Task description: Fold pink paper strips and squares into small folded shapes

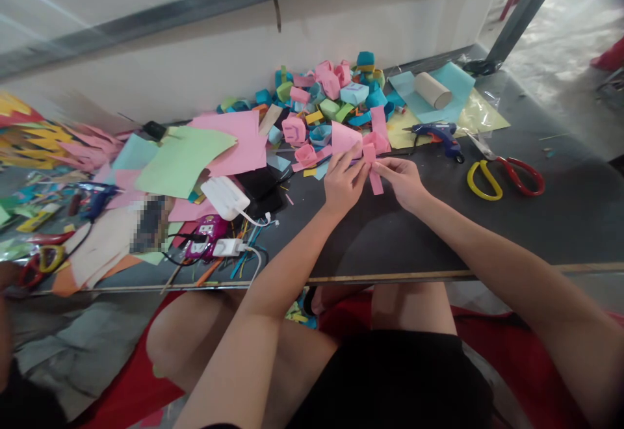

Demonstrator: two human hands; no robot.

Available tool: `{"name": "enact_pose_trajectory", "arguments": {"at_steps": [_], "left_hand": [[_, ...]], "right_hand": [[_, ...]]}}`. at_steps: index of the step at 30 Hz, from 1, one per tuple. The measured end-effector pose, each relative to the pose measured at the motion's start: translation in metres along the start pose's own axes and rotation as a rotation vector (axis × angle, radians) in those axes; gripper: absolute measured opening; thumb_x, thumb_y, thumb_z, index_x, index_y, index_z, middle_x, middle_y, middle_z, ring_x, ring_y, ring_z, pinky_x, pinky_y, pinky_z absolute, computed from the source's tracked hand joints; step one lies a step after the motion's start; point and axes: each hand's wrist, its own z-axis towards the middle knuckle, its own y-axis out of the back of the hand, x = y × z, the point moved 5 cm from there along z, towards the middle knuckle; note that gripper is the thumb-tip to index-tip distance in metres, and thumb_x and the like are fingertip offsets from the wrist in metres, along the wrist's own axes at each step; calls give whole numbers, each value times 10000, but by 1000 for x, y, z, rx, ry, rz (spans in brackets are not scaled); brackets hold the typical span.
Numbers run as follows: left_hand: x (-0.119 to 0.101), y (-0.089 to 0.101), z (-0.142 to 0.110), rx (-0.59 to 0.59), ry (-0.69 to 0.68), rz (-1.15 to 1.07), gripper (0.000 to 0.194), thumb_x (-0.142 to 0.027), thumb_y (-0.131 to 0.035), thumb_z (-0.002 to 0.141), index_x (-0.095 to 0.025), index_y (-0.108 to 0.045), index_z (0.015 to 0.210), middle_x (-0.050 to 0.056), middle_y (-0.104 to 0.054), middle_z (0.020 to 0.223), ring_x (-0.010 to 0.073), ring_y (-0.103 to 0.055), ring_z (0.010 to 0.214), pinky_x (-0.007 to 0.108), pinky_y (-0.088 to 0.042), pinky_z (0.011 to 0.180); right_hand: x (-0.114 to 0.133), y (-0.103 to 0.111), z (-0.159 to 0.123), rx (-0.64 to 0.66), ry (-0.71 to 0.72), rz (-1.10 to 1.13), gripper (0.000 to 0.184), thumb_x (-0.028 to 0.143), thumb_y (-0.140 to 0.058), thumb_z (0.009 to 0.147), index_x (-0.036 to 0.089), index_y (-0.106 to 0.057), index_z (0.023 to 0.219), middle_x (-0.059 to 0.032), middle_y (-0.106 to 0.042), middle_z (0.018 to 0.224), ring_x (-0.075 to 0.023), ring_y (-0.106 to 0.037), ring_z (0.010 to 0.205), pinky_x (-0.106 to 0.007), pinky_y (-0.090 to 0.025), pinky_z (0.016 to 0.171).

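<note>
Above the dark table, my left hand [345, 182] and my right hand [403, 181] meet at a pink paper strip [376, 182] with a folded upper part. The fingers of both hands are closed in a pinch on it, and its lower end hangs down between them. A wider curved piece of pink paper [345, 136] shows just behind my left fingers; whether they touch it I cannot tell. Beyond the hands rises a heap of small folded paper shapes [329, 84] in pink, blue, green and orange.
Right of my hands lie a blue glue gun [437, 135], scissors [492, 159] with red and yellow handles, and a cardboard tube [433, 91]. Leftward are paper sheets [188, 159], a white charger [225, 197], a purple power strip [207, 235] and cables. Another person's hand [8, 276] is at far left.
</note>
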Motion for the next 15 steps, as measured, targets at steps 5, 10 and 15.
{"name": "enact_pose_trajectory", "arguments": {"at_steps": [5, 10, 15], "left_hand": [[7, -4, 0, 33, 82, -111, 372, -494, -511, 1051, -221, -715, 1200, 125, -728, 1312, 221, -697, 1142, 386, -599, 911], [12, -3, 2, 45, 160, -222, 358, -514, -558, 1023, -222, -759, 1076, 124, -736, 1278, 205, -707, 1087, 294, -594, 701], [8, -1, 3, 108, 79, -163, 213, -365, -623, 1008, -231, -789, 1010, 96, -779, 1147, 208, -709, 1074, 372, -597, 857]], "right_hand": [[2, 3, 2, -20, 19, -56, 420, 613, -911, 595, 233, -792, 726, -37, -786, 801, -187, -696, 775, -370, -589, 795], [4, 2, 2, 0, 13, -69, 398, 592, -907, 610, 223, -792, 708, -38, -775, 777, -170, -677, 739, -340, -564, 746], [0, 3, 2, -11, -19, -72, 411, 595, -915, 577, 219, -784, 682, -31, -769, 756, -157, -649, 709, -333, -544, 736]]}}
